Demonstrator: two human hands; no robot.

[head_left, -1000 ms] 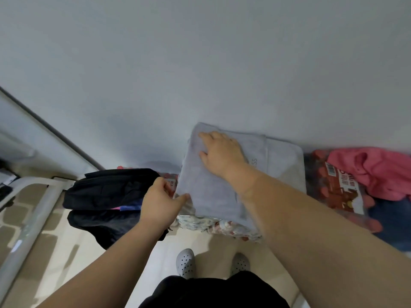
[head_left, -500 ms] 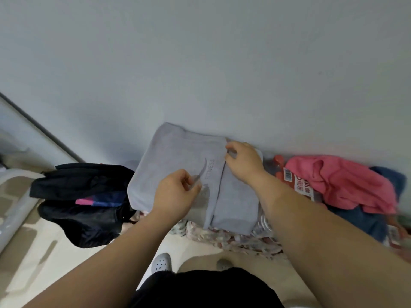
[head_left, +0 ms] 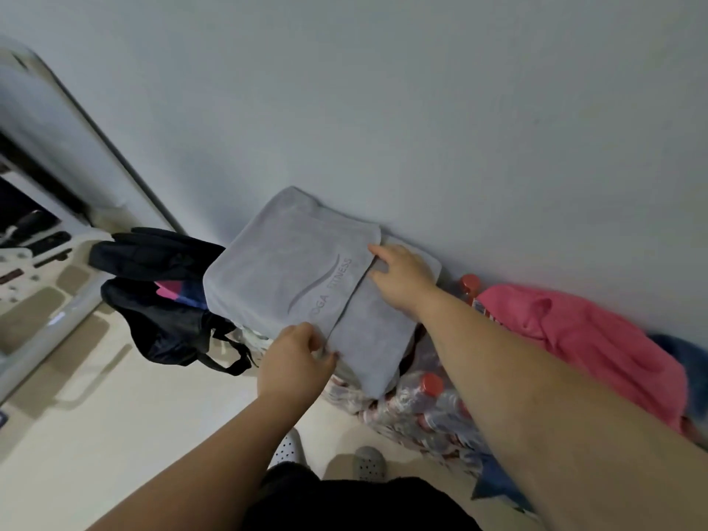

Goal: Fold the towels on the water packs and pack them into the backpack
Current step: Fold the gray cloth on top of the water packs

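A grey towel (head_left: 283, 277) with stitched lettering lies half folded on the shrink-wrapped water packs (head_left: 429, 408) against the wall. My left hand (head_left: 295, 362) pinches the near corner of its upper flap. My right hand (head_left: 402, 275) holds the far corner of the same flap, fingers on the cloth. A black backpack (head_left: 161, 300) slumps on the floor just left of the packs, its mouth showing pink and blue inside. A pink towel (head_left: 582, 339) lies crumpled on the packs to the right, with dark blue cloth (head_left: 682, 350) behind it.
The grey wall (head_left: 421, 128) rises directly behind the packs. Pale floor (head_left: 115, 435) spreads to the left and in front, where my grey slippers (head_left: 367, 461) stand. A white frame and door edge (head_left: 46, 300) border the far left.
The grey towel's upper flap has been drawn leftward over the lower layer. My left hand moved down to the near corner, my right stays at the far corner. The view shifted right.
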